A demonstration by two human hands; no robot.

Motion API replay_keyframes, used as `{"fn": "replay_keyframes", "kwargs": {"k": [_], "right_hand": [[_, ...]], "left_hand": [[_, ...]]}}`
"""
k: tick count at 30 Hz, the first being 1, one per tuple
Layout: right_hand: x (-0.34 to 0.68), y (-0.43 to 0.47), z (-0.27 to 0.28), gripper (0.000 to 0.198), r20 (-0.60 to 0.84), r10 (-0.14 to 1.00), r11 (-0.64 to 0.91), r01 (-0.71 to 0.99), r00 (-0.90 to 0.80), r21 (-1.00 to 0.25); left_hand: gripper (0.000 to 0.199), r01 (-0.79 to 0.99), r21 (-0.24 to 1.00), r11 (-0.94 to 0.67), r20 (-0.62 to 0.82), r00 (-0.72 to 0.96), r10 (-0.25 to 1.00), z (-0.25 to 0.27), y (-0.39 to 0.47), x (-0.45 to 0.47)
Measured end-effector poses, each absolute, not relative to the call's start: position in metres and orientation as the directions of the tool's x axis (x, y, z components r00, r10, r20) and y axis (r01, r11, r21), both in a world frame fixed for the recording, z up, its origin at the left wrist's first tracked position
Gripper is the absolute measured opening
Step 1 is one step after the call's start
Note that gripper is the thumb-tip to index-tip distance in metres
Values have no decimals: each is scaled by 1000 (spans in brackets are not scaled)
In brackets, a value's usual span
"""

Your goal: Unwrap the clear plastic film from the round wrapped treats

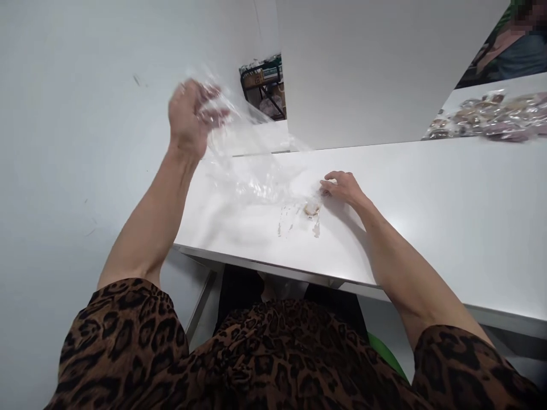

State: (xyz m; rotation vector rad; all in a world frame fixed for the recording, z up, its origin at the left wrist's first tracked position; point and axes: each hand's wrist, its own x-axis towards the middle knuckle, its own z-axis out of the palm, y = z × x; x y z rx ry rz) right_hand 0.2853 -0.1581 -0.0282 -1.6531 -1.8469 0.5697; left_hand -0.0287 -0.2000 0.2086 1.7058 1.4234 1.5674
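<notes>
My left hand [192,111], raised at the left and blurred by motion, grips a large clear plastic bag [256,182]. From there the bag stretches down and right across the white table [427,199]. My right hand [342,187] is low over the tabletop, fingers bent together around a small brownish thing [325,192], mostly hidden by the fingertips. Just in front of it lies a small clear packet [311,210] with a gold-coloured curved piece inside. Its exact kind is too small to tell.
A white upright panel [359,74] stands along the table's back edge. Several clear packets [496,117] are heaped beyond it at the right, near another person [508,51]. A dark rack [262,85] shows behind, and a white wall [85,114] borders the left.
</notes>
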Motion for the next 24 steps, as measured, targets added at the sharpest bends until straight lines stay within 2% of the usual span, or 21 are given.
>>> {"fn": "replay_keyframes", "kwargs": {"k": [3, 5, 7, 9, 11, 13, 14, 16, 18, 19, 22, 24], "right_hand": [[286, -158, -28, 23, 197, 980, 164, 686, -30, -709], [287, -159, -28, 18, 209, 978, 170, 663, -21, -730], [287, -161, -27, 14, 214, 977, 168, 647, -7, -744], [287, -163, -26, 12, 207, 978, 152, 633, 14, -759], [286, -165, -25, 10, 174, 984, 111, 623, 41, -775], [285, -168, -24, 10, 138, 988, 69, 618, 63, -783], [284, -169, -23, 10, 127, 989, 56, 622, 70, -781], [283, -172, -21, 11, 122, 990, 47, 638, 74, -769], [282, -173, -20, 12, 115, 991, 40, 651, 73, -758], [282, -173, -20, 12, 107, 992, 34, 655, 72, -755], [283, -170, -25, 14, 88, 993, 14, 662, 79, -750], [286, -167, -30, 16, 82, 992, -1, 665, 94, -747]], "left_hand": [[30, 463, 847, -262, 335, -81, 939, 174, -214, -45], [34, 596, 790, -144, 146, 45, 988, 157, -227, -52], [50, 711, 700, -68, -85, 177, 980, 140, -241, -55], [78, 796, 601, -66, -252, 267, 930, 121, -249, -54], [100, 865, 490, -113, -346, 311, 885, 98, -253, -49], [109, 925, 344, -160, -412, 302, 860, 74, -252, -42], [108, 944, 274, -182, -424, 289, 859, 63, -250, -39], [82, 958, 179, -225, -400, 279, 873, 47, -246, -34], [43, 947, 167, -276, -337, 317, 886, 41, -242, -34], [30, 937, 183, -296, -288, 339, 896, 41, -239, -37], [22, 908, 272, -319, -22, 337, 941, 54, -228, -53], [19, 877, 364, -313, 216, 247, 944, 69, -213, -69]]}}
